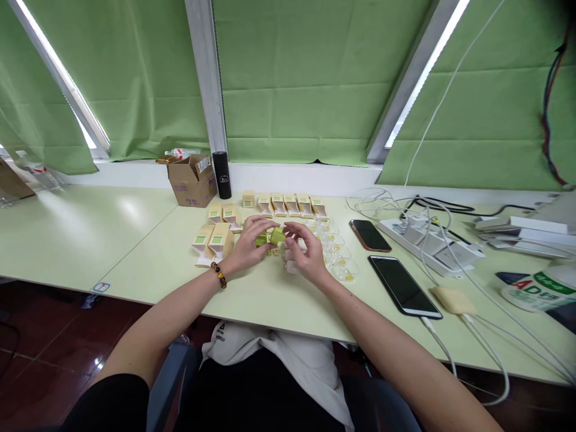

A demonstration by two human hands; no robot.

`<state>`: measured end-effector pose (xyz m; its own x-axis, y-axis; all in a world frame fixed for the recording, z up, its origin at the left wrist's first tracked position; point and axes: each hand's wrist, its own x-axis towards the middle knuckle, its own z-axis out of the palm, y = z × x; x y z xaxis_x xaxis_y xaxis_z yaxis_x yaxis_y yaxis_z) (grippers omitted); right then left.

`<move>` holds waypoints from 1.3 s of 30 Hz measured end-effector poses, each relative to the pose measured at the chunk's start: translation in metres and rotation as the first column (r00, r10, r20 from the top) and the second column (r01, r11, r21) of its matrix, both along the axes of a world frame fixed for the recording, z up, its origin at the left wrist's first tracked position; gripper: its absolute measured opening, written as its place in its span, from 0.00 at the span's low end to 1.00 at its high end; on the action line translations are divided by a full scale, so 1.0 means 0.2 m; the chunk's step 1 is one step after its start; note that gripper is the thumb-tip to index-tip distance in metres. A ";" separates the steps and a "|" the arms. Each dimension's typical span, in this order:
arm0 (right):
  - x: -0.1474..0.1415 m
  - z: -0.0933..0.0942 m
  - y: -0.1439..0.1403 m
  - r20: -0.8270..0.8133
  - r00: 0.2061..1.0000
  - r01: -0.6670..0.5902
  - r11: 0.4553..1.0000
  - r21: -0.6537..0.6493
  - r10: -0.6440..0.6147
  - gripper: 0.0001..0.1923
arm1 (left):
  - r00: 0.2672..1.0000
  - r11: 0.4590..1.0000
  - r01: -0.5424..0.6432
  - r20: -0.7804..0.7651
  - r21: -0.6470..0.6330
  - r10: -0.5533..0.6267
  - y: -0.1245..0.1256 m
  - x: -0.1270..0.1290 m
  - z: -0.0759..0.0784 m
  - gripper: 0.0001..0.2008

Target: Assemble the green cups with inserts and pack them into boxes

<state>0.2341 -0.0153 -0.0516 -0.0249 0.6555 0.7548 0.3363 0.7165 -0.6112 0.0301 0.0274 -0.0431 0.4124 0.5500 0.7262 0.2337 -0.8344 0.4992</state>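
Observation:
Between my hands, just above the table, is a small green block. My left hand, with a bead bracelet at the wrist, curls its thumb and fingers on the block's left side. My right hand pinches at its right side, fingertips against it. Another green piece shows partly behind my left fingers. Small yellow pieces lie just below the block. White pieces stand under my right hand, partly covered by it. Clear plastic shells with yellow spots lie in rows to its right.
Open cream boxes with green windows stand left of my hands, more behind. A cardboard box and black bottle stand farther back. Two phones, a power strip and loose cables occupy the right side.

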 end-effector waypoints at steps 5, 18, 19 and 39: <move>0.08 0.07 0.00 0.199 0.962 0.158 0.975 0.158 -0.188 0.06 | 0.925 0.870 0.257 0.367 -0.421 -0.096 0.07 0.00 -0.02 0.30; 0.16 0.18 -0.08 0.893 0.443 0.150 0.989 0.014 -0.080 0.17 | 0.789 0.730 0.481 0.603 -0.486 -0.118 0.08 -0.02 0.01 0.23; 0.15 0.17 -0.08 0.899 0.428 0.155 0.987 0.029 -0.094 0.18 | 0.793 0.733 0.476 0.598 -0.487 -0.118 0.08 -0.02 0.01 0.23; 0.16 0.19 -0.01 0.049 0.950 -0.275 0.900 -0.338 0.309 0.15 | 0.823 0.741 0.429 0.562 -0.517 -0.083 0.07 -0.01 -0.01 0.32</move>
<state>0.2661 -0.0168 -0.0128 -0.3162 0.8146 0.4862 0.2127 0.5603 -0.8005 0.0286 0.0409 -0.0444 0.3037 0.8573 0.4158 -0.3518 -0.3046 0.8851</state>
